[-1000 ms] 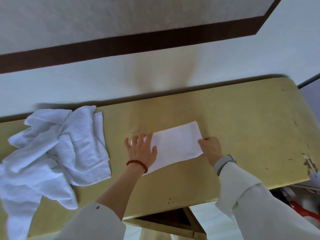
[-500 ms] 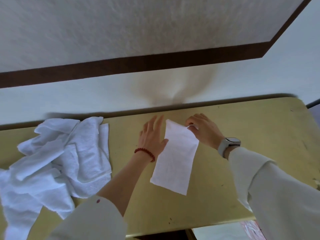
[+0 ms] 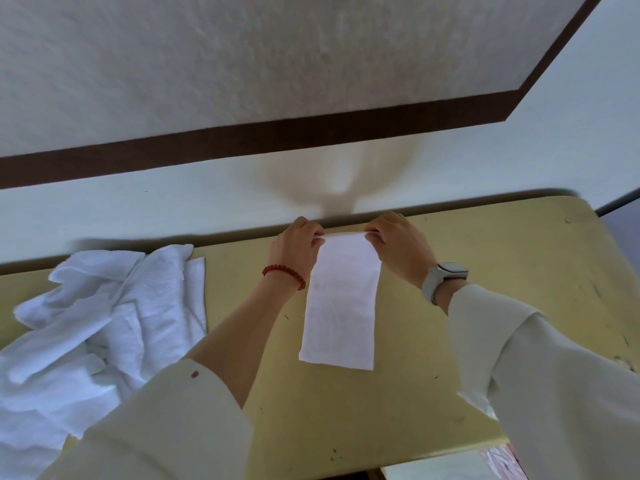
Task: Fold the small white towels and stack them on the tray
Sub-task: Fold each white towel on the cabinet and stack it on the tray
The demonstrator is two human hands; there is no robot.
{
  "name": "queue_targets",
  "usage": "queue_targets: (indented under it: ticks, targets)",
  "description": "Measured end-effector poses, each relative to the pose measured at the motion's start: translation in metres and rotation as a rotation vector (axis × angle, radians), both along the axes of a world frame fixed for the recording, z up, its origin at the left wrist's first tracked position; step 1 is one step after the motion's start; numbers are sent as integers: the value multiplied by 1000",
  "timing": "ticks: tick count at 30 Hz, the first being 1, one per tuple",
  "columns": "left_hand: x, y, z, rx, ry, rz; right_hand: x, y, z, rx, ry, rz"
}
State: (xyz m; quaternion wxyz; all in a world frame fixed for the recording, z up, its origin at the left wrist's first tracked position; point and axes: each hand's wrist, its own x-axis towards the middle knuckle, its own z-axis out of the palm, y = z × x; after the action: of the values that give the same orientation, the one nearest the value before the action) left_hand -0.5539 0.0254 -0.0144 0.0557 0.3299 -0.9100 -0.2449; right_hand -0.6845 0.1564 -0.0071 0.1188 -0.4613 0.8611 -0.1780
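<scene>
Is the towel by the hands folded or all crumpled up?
Folded: the towel lies flat as a narrow strip on the table; the left hand and right hand pinch its far corners.

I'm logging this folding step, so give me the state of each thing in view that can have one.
Narrow white towel strip: folded lengthwise, flat on the table, far corners pinched.
Left hand: grip on the strip's far left corner.
Right hand: grip on the strip's far right corner.
Pile of white towels: unfolded, crumpled, at the table's left.
Yellow table: scuffed, bearing the strip and pile.
Tray: not in view.
</scene>
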Motion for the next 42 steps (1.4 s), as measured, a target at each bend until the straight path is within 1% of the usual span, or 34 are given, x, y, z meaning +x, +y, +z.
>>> queue_targets:
  ticks: [2,4,7,12,16,22,29,35,42]
  targets:
    - [1,0,0,30,82,50,0,0,3,14,72,-20]
    - [6,3,0,58,145,75,4,2,5,9,76,-17]
    - [22,11,-5,64,164,19,15,14,0,-35,48,14]
    - [66,29,-23,21,238,-83,50,49,-14,-187,47,117]
    - [99,48,-42,-41,193,-158,84,77,-36,-204,-22,127]
    - [126,69,-62,-38,166,-187,111,102,-64,-164,-88,137]
    - [132,75,-73,-41,133,-222,120,107,-82,-122,-23,111]
    - [137,79,-81,-65,129,-235,118,108,-88,-141,-48,100]
    - [137,80,-84,-66,122,-195,116,112,-91,-153,-51,136]
